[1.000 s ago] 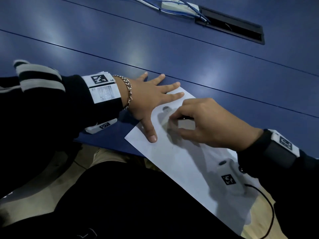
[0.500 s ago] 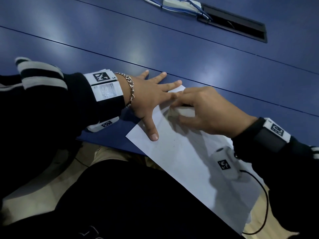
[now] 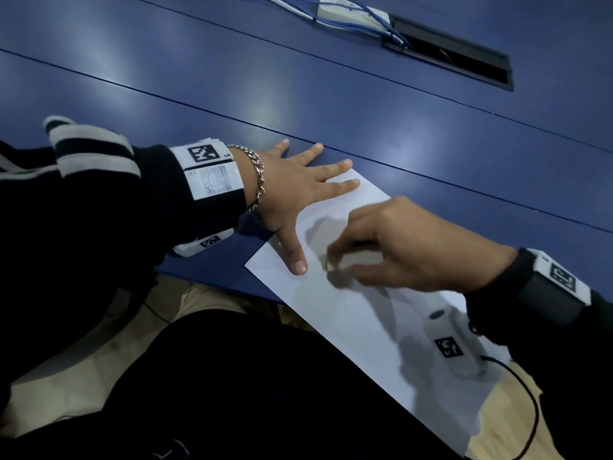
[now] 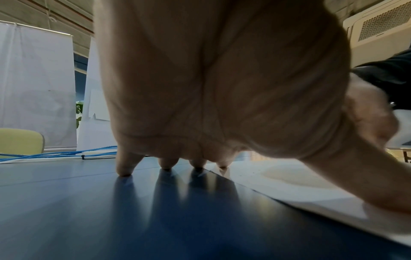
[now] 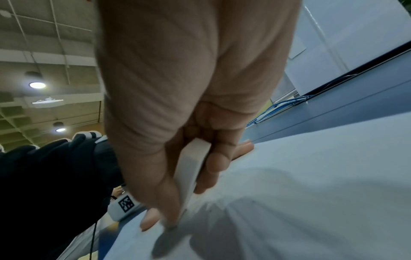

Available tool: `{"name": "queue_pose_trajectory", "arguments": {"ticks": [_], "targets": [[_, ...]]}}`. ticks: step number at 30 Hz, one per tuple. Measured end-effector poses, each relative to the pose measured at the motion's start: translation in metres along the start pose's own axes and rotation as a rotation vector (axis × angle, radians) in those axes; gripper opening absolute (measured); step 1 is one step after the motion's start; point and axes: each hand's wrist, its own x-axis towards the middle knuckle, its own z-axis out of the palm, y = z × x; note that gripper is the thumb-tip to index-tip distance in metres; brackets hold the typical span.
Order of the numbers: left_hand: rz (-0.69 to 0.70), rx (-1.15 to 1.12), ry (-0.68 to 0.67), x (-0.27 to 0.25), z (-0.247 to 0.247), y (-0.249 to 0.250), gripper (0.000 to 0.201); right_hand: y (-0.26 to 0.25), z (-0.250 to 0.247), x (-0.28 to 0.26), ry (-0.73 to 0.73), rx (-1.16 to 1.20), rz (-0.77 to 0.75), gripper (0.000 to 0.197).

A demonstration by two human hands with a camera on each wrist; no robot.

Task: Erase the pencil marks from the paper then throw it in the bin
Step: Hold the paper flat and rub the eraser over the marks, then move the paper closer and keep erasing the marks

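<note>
White rubber block eraser (image 3: 360, 259), pinched in right hand (image 3: 408, 247): rub lightly; flat, spread left hand (image 3: 292, 187) pinning thin white paper sheet (image 3: 365, 313).

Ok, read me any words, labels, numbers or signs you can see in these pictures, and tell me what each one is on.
No readable words or numbers.
Left wristband: a square black-and-white code marker, plus a printed label too blurred to read.
Right wristband: a code marker only, no letters.
White device under the right wrist: a code marker only.
Paper: no legible writing.
</note>
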Motion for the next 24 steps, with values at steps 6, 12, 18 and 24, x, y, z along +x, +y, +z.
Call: {"name": "queue_pose_trajectory", "arguments": {"ticks": [6, 12, 18, 24], "targets": [[-0.003, 0.013, -0.011, 0.000, -0.001, 0.000, 0.159, 0.014, -0.007, -0.050, 0.317, 0.129, 0.162, 0.029], [-0.002, 0.030, -0.017, 0.005, -0.006, -0.005, 0.159, 0.043, -0.003, -0.110, 0.332, 0.052, 0.446, 0.029], [-0.078, 0.052, 0.070, 0.012, -0.028, -0.035, 0.157, 0.046, 0.018, -0.117, 0.368, 0.038, 0.500, 0.027], [-0.180, -0.017, 0.180, 0.018, -0.041, -0.051, 0.115, 0.032, 0.028, -0.108, 0.428, 0.093, 0.540, 0.030]]}}
